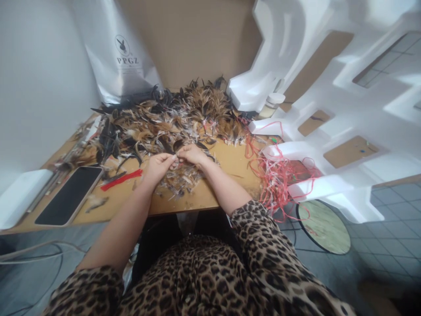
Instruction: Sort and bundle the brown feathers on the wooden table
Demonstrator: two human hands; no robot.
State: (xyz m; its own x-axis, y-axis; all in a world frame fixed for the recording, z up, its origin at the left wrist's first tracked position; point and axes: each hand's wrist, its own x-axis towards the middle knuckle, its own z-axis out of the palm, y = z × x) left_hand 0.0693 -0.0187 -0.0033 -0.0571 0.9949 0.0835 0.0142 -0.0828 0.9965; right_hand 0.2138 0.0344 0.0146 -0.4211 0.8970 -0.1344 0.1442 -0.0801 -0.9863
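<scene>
Left hand [162,164] and right hand [191,154] meet over loose brown feathers [179,181]

A black-screened rectangular phone [69,195] lies near the front-left edge of the yellow wooden tabletop [234,159], then a flat red strip [121,179]. Each grip is bunched inward; whether either clasps anything, I cannot tell. The feathers lie beneath, a brown-and-black feather heap [148,126] behind. Yellow wood shows rightward, up to tangled pink strands [279,175] overhanging the edge.
</scene>
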